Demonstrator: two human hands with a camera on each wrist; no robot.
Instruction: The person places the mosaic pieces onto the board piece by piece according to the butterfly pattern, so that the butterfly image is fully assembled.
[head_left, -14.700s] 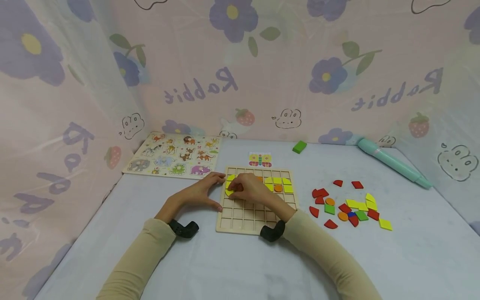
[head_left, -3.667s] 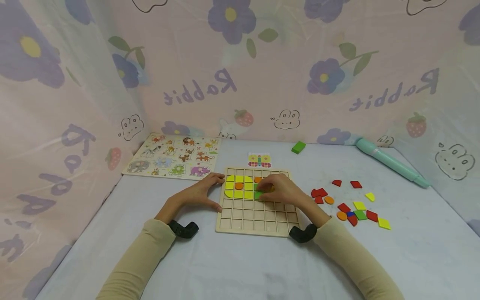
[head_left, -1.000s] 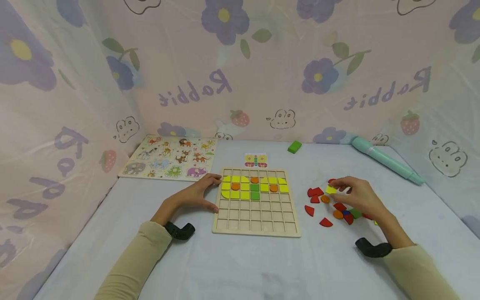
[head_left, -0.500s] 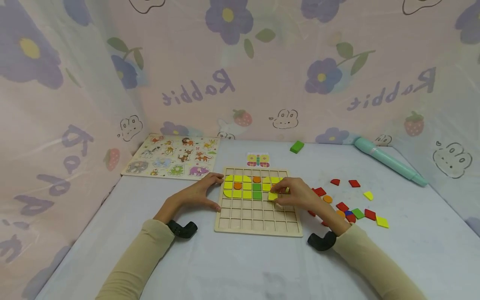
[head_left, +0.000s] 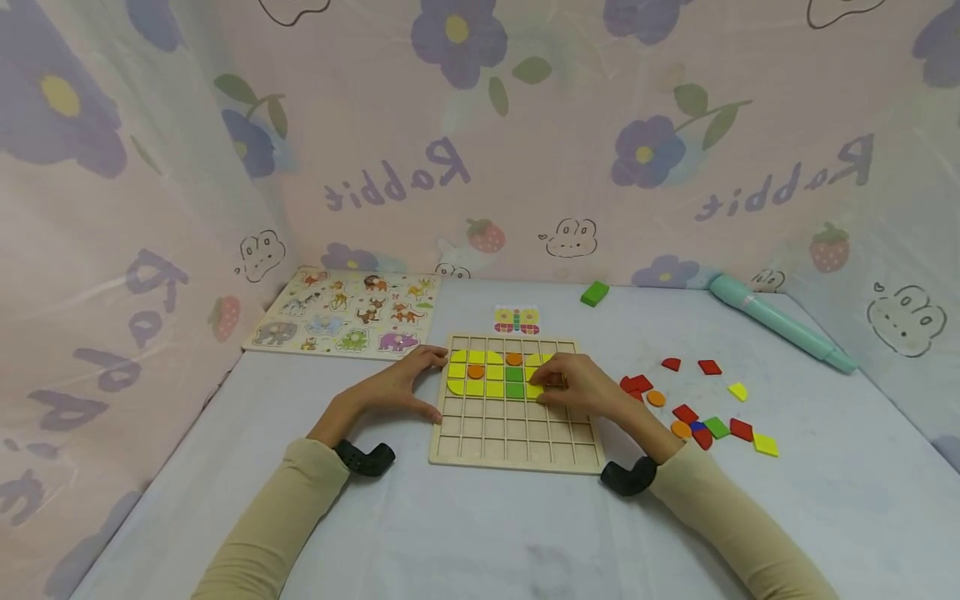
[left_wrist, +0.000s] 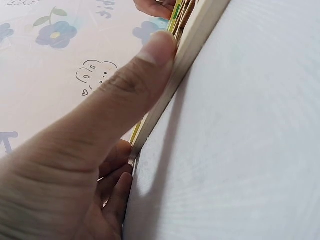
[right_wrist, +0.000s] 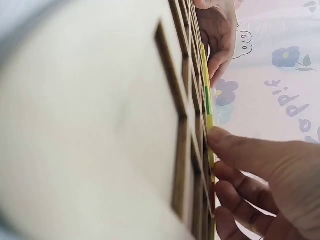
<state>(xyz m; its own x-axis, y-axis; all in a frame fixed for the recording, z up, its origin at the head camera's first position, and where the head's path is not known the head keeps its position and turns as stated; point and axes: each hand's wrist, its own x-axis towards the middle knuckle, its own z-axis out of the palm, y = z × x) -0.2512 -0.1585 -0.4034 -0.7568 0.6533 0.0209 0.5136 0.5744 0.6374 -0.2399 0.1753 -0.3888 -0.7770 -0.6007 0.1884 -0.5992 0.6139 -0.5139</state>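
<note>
My right hand (head_left: pixel 579 385) pinches a yellow square tile (head_left: pixel 533 391) at the wooden grid board (head_left: pixel 495 450), just right of two green squares (head_left: pixel 514 382). In the right wrist view the thumb (right_wrist: pixel 235 145) touches the yellow tile (right_wrist: pixel 210 125). My left hand (head_left: pixel 393 387) steadies the board's left edge, thumb and fingers spread apart along it; in the left wrist view its thumb (left_wrist: pixel 150 65) rests at the rim. Yellow tiles (head_left: pixel 478 388) fill a block at the board's upper left around an orange disc (head_left: pixel 476 372). Another orange disc (head_left: pixel 513 359) tops the green squares. My right hand partly hides the yellow tiles on the right.
Loose red, orange, green, blue and yellow pieces (head_left: pixel 686 412) lie right of the board. A butterfly pattern card (head_left: pixel 517 320) is behind it. Further off are an animal puzzle board (head_left: pixel 345 312), a green block (head_left: pixel 595 293) and a teal pen-shaped object (head_left: pixel 780 322).
My right hand carried a yellow square from the loose pieces left to the board, into the third row. Earlier, yellow and green tiles were added there. My left hand stayed at the board's edge.
</note>
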